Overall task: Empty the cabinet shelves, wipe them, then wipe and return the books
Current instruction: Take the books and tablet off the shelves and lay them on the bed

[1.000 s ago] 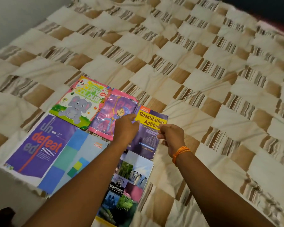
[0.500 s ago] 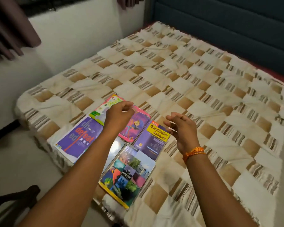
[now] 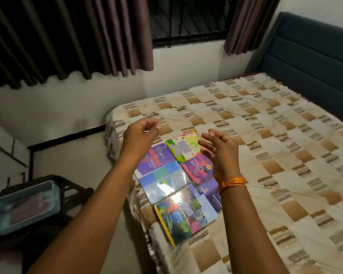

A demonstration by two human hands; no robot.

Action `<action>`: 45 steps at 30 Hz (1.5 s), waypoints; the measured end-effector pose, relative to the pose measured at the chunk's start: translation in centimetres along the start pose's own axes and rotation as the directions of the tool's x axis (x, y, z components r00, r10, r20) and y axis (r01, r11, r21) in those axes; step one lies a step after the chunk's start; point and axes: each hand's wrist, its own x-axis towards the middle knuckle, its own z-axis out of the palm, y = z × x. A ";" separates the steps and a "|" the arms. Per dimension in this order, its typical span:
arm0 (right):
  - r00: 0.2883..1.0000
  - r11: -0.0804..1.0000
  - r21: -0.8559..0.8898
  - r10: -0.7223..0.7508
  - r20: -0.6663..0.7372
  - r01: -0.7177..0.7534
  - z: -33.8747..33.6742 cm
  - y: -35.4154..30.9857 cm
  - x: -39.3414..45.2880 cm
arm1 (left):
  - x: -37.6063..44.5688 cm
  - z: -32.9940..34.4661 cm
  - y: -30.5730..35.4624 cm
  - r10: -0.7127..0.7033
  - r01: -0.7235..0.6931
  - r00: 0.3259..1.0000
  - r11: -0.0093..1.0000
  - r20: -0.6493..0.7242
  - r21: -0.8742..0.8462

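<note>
A bedroom with a bed (image 3: 275, 155) under a beige checked cover fills the view, and at its near corner six books (image 3: 178, 180) lie flat side by side, glare washing out two covers. Above them hover both bare hands: the left hand (image 3: 141, 135), fingers loosely curled and holding nothing, and the right hand (image 3: 220, 153), fingers relaxed and spread, hiding part of a purple book (image 3: 211, 192). A blurred blue tray (image 3: 18, 204) sits low left; beyond, dark curtains (image 3: 67, 36) flank a barred window (image 3: 188, 18).
</note>
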 end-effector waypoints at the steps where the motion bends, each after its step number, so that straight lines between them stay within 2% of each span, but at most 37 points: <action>1: 0.999 1.000 -0.013 -0.006 0.035 0.006 1.6 0.0 -0.3 | -0.2 -1.6 0.1 0.006 -0.006 0.999 1.000 -0.038 -0.001; 10: 0.937 0.998 -0.063 -0.005 0.349 0.029 17.3 2.0 -6.1 | -4.3 -19.3 0.3 0.023 -0.007 0.954 0.998 -0.299 0.055; 18: 0.806 0.994 -0.082 -0.005 0.592 0.066 32.2 5.3 -14.4 | -9.8 -34.9 0.3 0.089 -0.015 0.853 0.989 -0.514 0.146; 25: 0.631 0.986 -0.103 -0.005 0.776 0.134 43.8 8.1 -21.8 | -14.3 -47.6 1.2 0.148 0.043 0.744 0.963 -0.651 0.267; 31: 0.461 0.988 -0.093 0.025 0.887 0.127 52.6 8.7 -27.8 | -18.4 -56.1 3.1 0.200 0.094 0.637 0.938 -0.745 0.332; 40: 0.188 0.993 -0.075 0.057 0.980 0.088 64.9 11.0 -35.5 | -22.1 -65.4 4.5 0.243 0.196 0.465 0.910 -0.852 0.366; 45: 0.055 0.990 -0.055 0.049 0.997 0.130 71.5 12.2 -38.6 | -22.9 -70.1 4.7 0.254 0.318 0.347 0.874 -0.903 0.368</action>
